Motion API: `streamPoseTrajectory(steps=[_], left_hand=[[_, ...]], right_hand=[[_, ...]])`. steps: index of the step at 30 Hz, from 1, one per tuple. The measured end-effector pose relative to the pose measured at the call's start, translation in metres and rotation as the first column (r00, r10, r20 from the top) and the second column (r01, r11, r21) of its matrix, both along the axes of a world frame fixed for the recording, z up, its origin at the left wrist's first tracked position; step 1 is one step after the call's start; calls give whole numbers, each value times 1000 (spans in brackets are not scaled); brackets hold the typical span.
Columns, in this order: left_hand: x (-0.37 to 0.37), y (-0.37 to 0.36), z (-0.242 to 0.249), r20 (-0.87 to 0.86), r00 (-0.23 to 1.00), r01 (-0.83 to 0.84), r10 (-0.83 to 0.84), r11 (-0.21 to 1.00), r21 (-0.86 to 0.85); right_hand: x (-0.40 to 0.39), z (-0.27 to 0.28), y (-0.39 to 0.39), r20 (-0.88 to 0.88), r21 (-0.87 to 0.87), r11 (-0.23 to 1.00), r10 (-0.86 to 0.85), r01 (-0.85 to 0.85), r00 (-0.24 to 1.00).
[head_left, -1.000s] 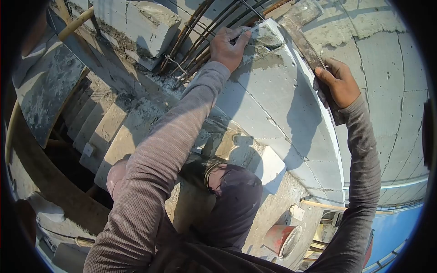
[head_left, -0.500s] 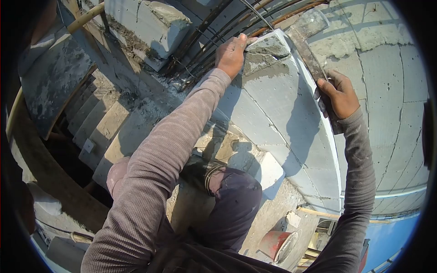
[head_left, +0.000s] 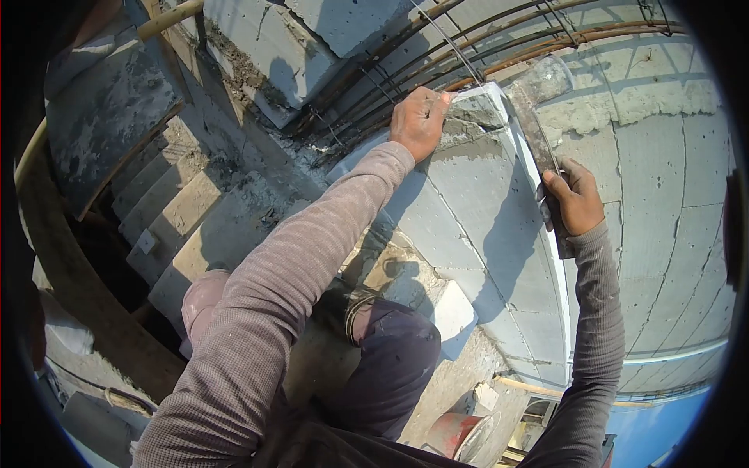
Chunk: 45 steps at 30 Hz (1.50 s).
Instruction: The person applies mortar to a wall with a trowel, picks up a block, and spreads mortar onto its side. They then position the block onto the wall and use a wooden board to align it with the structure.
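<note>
Fingers, left: those of the left hand (head_left: 421, 121) lie spread and flat on the wet mortar (head_left: 468, 117) at the top end of the block wall (head_left: 468, 203), closed on nothing.
Fingers, right: those of the right hand (head_left: 576, 204) are curled tight around the handle of a long flat tool (head_left: 538, 125), its blade lying along the wall's outer edge.
Mortar: a grey patch on the topmost block, just beside the rusty steel bars (head_left: 499, 47) that arch over it.
Perch: the person's knee (head_left: 394, 339) is bent over concrete steps (head_left: 179, 210), with a red bucket (head_left: 456, 433) well below.
Risk, footing: likely a slip, since both arms reach forward over a drop.
Risk, mortar: pressing too hard could squeeze it out of the joint.
Risk, bars: the left knuckles could scrape the wire ends close by.
</note>
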State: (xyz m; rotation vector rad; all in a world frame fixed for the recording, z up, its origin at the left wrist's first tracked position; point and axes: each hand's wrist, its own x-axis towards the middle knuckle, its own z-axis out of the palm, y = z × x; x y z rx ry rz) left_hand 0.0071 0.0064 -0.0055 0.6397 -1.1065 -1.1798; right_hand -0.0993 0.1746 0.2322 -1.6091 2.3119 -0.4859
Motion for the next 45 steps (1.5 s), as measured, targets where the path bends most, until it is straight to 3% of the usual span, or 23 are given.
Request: streamPoseTrajectory(steps=[2,5,10,12,13,14,16,18,20,21,22,24,28,30,32,34,36,41,45], left_hand=[[1,2,1,-1,1000,-20,20,1000,-22],[0,-1,2,5,1000,-26,26,999,-39],[9,-19,-7,-80,997,19,-24,998,-58],[20,-32,-15,-131,966,233,-225,971,52],[28,-25,-12,-182,976,148,-121,979,142],[30,-26,-13,-179,977,145,-119,980,140],[31,-29,-18,-377,925,124,-31,966,225],[31,-25,-20,-337,937,141,-91,982,125],[26,-14,-16,-164,976,130,-142,988,-83],[38,1,-2,-16,983,181,-183,982,-59],[23,0,-10,-23,995,89,-94,982,-165],[9,0,-16,1,1000,-13,14,978,-206],[2,0,-11,35,995,-86,92,985,-147],[4,1,-6,-147,980,140,-133,989,43],[5,2,1,-188,968,177,-163,982,59],[0,2,-3,-228,955,212,-189,974,81],[-5,-4,-9,-53,999,-12,12,1000,1],[-10,-8,-12,3,998,-58,59,998,-15],[-3,-6,-10,60,995,-79,83,994,-73]], right_hand=[[-3,2,0,-45,-49,998,36,-38,998],[9,7,0,90,50,997,-67,62,994],[4,4,11,226,-149,987,-19,54,974],[17,13,23,249,-119,991,-32,64,968],[20,15,28,238,-131,989,-42,75,970],[21,16,31,227,-146,985,-52,87,973],[22,17,34,222,-143,986,-52,85,974],[23,18,32,226,-137,987,-58,90,972],[17,16,27,247,-139,988,-34,71,968],[15,15,24,268,-136,989,-17,55,963],[14,14,20,268,-142,988,-13,53,963],[13,11,14,272,-130,989,-31,69,962],[14,7,8,262,-119,992,-13,46,965],[9,4,4,254,-69,997,-27,46,967],[8,5,2,240,-21,998,-45,51,970],[13,6,1,118,20,999,-39,37,992],[4,1,-1,147,-40,999,-15,22,989],[-1,8,3,138,18,1000,1,-3,990],[1,12,8,76,-34,999,-31,34,997]])
